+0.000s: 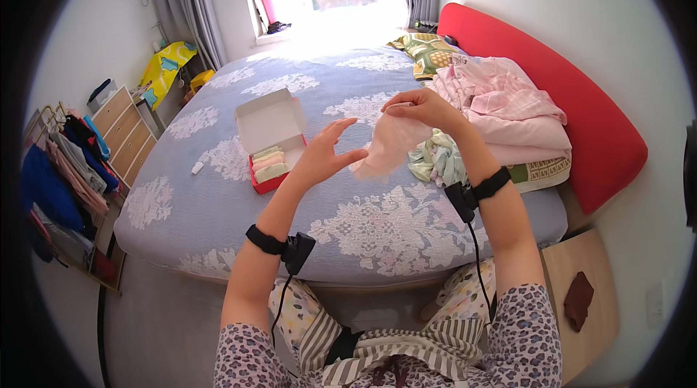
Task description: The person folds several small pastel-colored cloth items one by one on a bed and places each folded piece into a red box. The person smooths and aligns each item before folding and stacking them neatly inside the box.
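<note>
My right hand (427,109) pinches the upper edge of a thin pale pink cloth (393,143), which hangs loosely above the bed. To its left, my left hand (325,155) is spread, thumb apart from the fingers, with nothing in it; its thumb tip is close to the cloth, and I cannot tell if they touch. Beyond the left wrist stands a red cardboard box (263,187), its white-lined lid (270,120) raised. Folded cloths (270,163) in pale green, yellow and pink lie in a row inside. A crumpled heap of light green cloths (440,158) rests under my right forearm.
The bed (375,235) has a blue-grey floral cover. Pink folded bedding (509,110) is stacked by the red headboard (577,99). A small white object (197,168) lies left of the box. At right, a brown cloth (579,301) lies on a wooden bedside table (585,257).
</note>
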Motion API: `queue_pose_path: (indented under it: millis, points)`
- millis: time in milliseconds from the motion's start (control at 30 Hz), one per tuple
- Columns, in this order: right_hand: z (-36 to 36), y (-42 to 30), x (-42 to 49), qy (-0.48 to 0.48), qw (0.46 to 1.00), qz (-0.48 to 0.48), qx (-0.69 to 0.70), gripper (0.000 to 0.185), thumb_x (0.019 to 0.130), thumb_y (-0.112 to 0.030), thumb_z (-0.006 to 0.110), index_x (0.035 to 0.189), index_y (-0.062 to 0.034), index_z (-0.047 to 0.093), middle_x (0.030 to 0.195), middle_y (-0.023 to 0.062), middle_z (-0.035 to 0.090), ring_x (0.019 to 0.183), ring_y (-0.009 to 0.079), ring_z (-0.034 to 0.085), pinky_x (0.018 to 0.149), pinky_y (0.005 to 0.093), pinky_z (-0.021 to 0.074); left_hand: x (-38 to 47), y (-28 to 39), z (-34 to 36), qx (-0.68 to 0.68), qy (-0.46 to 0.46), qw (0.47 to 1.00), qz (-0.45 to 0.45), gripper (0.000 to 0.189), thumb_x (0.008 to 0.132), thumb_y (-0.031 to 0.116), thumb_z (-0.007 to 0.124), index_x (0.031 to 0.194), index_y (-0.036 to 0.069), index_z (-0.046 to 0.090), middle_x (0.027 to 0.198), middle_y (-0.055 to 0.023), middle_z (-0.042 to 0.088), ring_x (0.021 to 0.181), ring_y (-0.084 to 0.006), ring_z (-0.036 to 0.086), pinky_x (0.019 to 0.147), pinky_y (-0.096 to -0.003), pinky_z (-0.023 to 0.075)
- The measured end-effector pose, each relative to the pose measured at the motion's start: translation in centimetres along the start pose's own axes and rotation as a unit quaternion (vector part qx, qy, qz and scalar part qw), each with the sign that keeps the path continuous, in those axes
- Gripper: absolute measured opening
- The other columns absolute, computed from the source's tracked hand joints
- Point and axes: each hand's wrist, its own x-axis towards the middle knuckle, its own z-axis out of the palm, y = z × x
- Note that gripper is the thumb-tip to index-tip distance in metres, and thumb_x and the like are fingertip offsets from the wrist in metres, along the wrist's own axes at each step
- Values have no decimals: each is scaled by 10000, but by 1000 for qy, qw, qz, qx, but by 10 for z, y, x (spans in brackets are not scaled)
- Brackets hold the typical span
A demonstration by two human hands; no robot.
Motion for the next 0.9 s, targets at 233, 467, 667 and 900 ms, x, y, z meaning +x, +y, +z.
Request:
queue_pose_path:
  millis: [233,467,667,900]
  points:
    - [36,-43,-63,98,990,103,14,268,806,-239,656,942,-17,717,811,34,662,761,102,591,652,250,461,-35,73,78,-3,164,983,87,721,803,345,795,1385,60,480,1422,-117,469,1236,-233,525,968,-378,487]
    - [39,-17,-96,85,986,127,65,339,857,-319,690,995,-10,716,860,45,683,723,106,613,620,259,485,-37,47,79,-321,80,934,-138,291,913,150,660,1172,19,634,1020,-16,667,972,-124,634,834,-303,529]
    - [25,-18,-121,-71,977,147,139,320,827,-212,783,1055,4,723,881,18,693,739,73,617,635,221,493,-36,13,54,-467,23,856,-220,210,957,151,565,1127,62,652,988,6,672,907,-99,629,810,-266,504]
    - [30,-4,-114,1,985,165,51,292,802,-217,771,1004,-7,754,853,33,706,767,97,632,662,233,502,-42,-4,63,-308,67,926,-207,276,962,182,574,1203,49,598,1125,-42,646,1058,-125,606,895,-305,498]
